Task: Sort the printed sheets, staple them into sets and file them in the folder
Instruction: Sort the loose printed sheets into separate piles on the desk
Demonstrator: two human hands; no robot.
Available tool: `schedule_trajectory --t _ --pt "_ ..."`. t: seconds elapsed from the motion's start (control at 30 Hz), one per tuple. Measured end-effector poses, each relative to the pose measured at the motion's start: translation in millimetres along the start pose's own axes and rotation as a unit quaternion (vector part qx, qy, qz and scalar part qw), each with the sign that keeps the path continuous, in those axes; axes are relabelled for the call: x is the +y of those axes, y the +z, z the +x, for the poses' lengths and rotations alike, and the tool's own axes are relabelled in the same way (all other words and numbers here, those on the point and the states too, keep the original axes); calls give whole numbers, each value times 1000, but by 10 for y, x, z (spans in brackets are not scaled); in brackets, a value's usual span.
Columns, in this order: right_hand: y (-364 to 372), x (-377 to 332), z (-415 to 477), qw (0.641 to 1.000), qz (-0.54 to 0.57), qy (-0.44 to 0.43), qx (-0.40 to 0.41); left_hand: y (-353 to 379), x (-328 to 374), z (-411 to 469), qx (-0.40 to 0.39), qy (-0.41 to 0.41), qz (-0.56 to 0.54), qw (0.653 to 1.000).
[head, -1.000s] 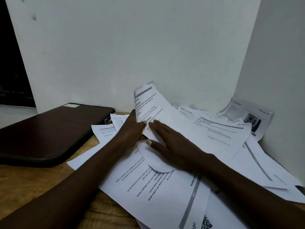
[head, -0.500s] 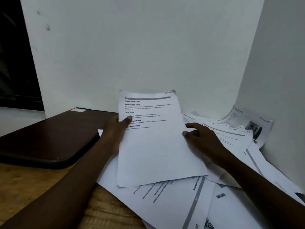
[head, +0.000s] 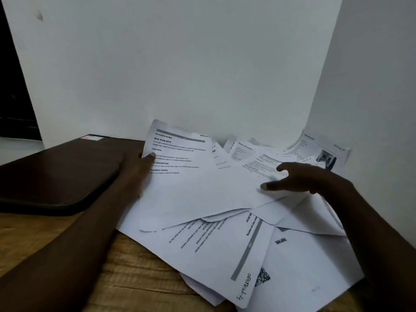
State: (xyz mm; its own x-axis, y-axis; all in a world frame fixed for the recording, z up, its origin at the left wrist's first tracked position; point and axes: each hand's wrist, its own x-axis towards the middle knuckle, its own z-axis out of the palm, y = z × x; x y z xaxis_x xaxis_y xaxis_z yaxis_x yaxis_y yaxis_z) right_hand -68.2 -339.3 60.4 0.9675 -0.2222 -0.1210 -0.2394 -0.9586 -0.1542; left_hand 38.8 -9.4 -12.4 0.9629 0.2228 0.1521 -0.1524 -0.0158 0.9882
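We see thin white printed sheets (head: 225,248) heaped loose and overlapping over the wooden worktop's (head: 139,278) far right corner, against two plain walls (head: 202,64); they are too tangled to count. One sheet (head: 198,192), lightly curled, lies uppermost. The left hand (head: 135,167) pinches its left edge, thumb on top. The right hand (head: 313,179) hangs over its right edge, grip wide, fingers spread. One dark, round-cornered folder (head: 58,174) lies flat at the far left. Bare grained wood shows along the near edge.

Plain white back wall (head: 180,64) meets side wall (head: 373,86) at right. Wood-grain table (head: 135,278) below. Dark opening (head: 13,97) far left; light dim.
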Motion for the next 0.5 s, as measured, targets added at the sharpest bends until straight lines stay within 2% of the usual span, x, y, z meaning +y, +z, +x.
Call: schedule_trajectory --t 0.1,0.3,0.5 --pt "104 -10 34 1000 -6 0 -29 5 -26 -36 7 17 20 1000" --pt "161 -102 53 985 166 -29 -42 -2 -48 -97 -4 28 41 999" --pt "308 -293 -1 976 213 -42 -17 -5 -103 -31 -24 35 50 998"
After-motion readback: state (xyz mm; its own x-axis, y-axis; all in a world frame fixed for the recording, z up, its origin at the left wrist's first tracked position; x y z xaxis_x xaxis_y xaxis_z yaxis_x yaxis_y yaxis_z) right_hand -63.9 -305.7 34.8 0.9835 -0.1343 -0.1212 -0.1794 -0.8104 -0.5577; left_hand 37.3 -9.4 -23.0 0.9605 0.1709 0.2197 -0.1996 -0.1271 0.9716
